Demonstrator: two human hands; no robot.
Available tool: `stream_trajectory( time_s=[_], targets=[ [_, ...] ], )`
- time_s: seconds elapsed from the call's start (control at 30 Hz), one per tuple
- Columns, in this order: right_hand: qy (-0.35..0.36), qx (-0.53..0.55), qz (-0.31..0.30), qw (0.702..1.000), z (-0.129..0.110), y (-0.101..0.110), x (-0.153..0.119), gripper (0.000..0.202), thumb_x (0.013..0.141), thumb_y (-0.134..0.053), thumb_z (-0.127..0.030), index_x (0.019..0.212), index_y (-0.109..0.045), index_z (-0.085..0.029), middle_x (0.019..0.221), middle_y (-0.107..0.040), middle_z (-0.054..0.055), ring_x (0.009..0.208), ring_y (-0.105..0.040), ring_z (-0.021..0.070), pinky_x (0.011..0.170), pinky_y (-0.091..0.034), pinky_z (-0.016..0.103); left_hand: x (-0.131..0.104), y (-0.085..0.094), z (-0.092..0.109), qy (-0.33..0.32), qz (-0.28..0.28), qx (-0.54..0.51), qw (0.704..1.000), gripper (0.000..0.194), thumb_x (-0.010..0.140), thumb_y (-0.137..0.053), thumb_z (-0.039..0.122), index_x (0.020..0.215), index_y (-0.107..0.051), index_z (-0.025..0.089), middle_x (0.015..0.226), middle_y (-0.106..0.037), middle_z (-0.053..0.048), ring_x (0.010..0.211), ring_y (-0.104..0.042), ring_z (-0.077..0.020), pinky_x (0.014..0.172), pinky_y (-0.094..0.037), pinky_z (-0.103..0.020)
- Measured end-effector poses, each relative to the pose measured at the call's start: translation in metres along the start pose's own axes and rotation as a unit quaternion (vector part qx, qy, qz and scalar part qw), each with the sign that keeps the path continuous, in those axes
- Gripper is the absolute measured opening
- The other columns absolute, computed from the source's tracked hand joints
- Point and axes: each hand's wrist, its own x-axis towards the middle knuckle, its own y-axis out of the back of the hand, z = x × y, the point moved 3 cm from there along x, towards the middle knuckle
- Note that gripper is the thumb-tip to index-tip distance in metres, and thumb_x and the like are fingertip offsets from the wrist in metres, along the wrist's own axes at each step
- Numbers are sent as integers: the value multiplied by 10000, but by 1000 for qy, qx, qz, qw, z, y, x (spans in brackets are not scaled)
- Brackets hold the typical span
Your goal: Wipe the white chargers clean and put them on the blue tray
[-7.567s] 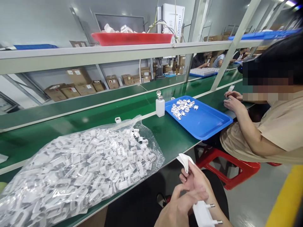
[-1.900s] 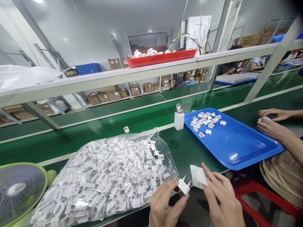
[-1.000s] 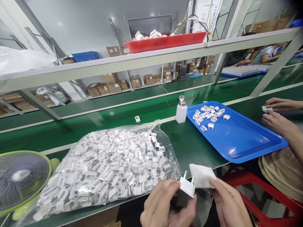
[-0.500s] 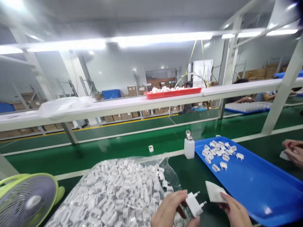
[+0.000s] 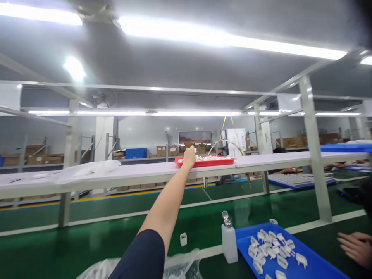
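Observation:
My left hand is stretched far forward at the end of the bare arm, over the left part of a red tray on the raised shelf. Its fingers are closed, and a bit of white shows at the fingertips, seemingly the white plug piece; most of it is hidden by the hand. More white pieces lie in that tray. My right hand is out of view. Below, a blue tray carries several white two-pin plug housings.
A white pump bottle stands by the blue tray's left edge. One white piece lies on the green surface. Clear plastic bag shows at the bottom. The shelf post and a co-worker's hands are at right.
My left hand has gone from above the bag up and forward to the red tray. My right hand with the white cloth-like piece has left the view, which has tilted upward.

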Motion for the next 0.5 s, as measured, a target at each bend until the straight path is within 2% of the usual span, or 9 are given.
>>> stream_trajectory(
  time_s=[0.07, 0.1, 0.17, 0.2, 0.27, 0.33, 0.37, 0.43, 0.5],
  targets=[
    [42, 20, 40, 998, -33, 17, 32, 405, 874, -717, -514, 1257, -588, -527, 1279, -672, 65, 1215, -589, 333, 766, -609, 470, 9, 6, 12, -14, 16, 1, 1000, 358, 959, -641, 356, 1261, -610, 166, 1254, -649, -101, 1039, -670, -233, 870, -586, -443],
    [57, 27, 54, 997, -44, 24, 42, 401, 893, -697, -515, 1279, -587, -498, 1298, -661, 67, 1215, -592, 324, 798, -605, 468, 9, 9, 17, -26, 23, 1, 999, 371, 965, -631, 355, 1279, -599, 159, 1276, -636, -108, 1048, -666, -230, 881, -581, -445],
    [72, 31, 65, 995, -50, 33, 47, 386, 928, -662, -498, 1299, -601, -409, 1308, -652, 67, 1188, -610, 310, 848, -599, 467, 7, 12, 25, -51, 27, 6, 998, 387, 973, -620, 351, 1301, -583, 151, 1305, -618, -116, 1059, -660, -225, 897, -572, -450],
    [69, 28, 62, 995, -44, 34, 41, 380, 925, -671, -488, 1286, -615, -382, 1304, -654, 69, 1167, -621, 304, 841, -602, 459, 6, 12, 26, -61, 23, 12, 998, 389, 970, -624, 350, 1303, -581, 152, 1308, -617, -117, 1063, -659, -227, 899, -571, -453],
    [45, 13, 37, 998, -12, 27, 13, 298, 917, -695, -446, 1207, -660, -386, 1256, -681, 42, 1151, -626, 313, 797, -608, 432, 4, 9, 24, -76, 2, 34, 997, 387, 957, -645, 349, 1291, -592, 160, 1296, -628, -115, 1070, -660, -240, 896, -575, -459],
    [4, -10, -5, 1000, 34, 14, -32, 211, 968, -632, -399, 1156, -696, -328, 1211, -697, 15, 1121, -636, 320, 790, -598, 423, 1, 1, 18, -90, -29, 63, 994, 382, 948, -656, 355, 1277, -604, 168, 1295, -633, -112, 1092, -656, -255, 913, -570, -475],
    [-20, -23, -33, 999, 58, 7, -58, 192, 994, -594, -390, 1143, -691, -320, 1218, -692, 49, 1102, -643, 268, 803, -593, 405, -4, -3, 14, -99, -45, 78, 991, 380, 949, -654, 351, 1279, -604, 170, 1311, -627, -111, 1122, -645, -264, 939, -557, -492],
    [-71, -48, -90, 992, 99, -3, -107, 248, 941, -660, -436, 1092, -713, -246, 1164, -706, 52, 976, -678, 241, 755, -590, 365, -25, -10, 9, -124, -81, 100, 984, 353, 963, -626, 289, 1292, -596, 165, 1349, -609, -122, 1223, -596, -285, 1019, -508, -529],
    [-108, -70, -145, 981, 127, -8, -143, 324, 870, -711, -493, 948, -744, -181, 954, -750, 39, 858, -695, 234, 772, -557, 371, -68, -9, 9, -160, -129, 108, 973, 334, 968, -551, 157, 1298, -587, 123, 1355, -606, -163, 1320, -526, -285, 1113, -438, -511]
  ],
)
